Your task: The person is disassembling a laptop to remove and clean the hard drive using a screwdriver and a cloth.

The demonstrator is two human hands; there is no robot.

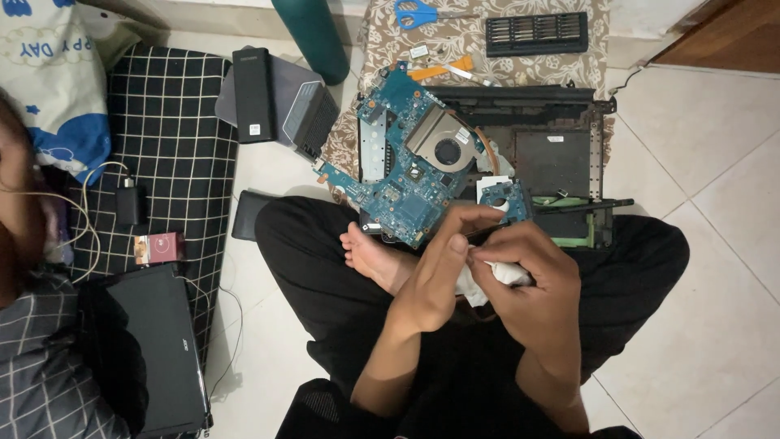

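Over my crossed legs, my left hand (pixel 445 260) and my right hand (pixel 532 280) are together, both closed around a crumpled white cloth (pixel 497 276). A small blue circuit board (pixel 505 199) sticks up just above my fingers; which hand grips it is unclear. A large blue laptop motherboard (pixel 402 162) with a round fan (pixel 445 146) lies tilted just beyond my knees. Behind it sits the opened black laptop chassis (pixel 552 158).
Blue-handled scissors (pixel 416 13), a black vented strip (pixel 536 32) and an orange tool (pixel 443 68) lie on the patterned cloth (pixel 471 41). Left: a black battery (pixel 253 93), a grey block (pixel 311 118), a checked mat (pixel 171 138), a closed black laptop (pixel 158 349), another person's arm (pixel 16 195).
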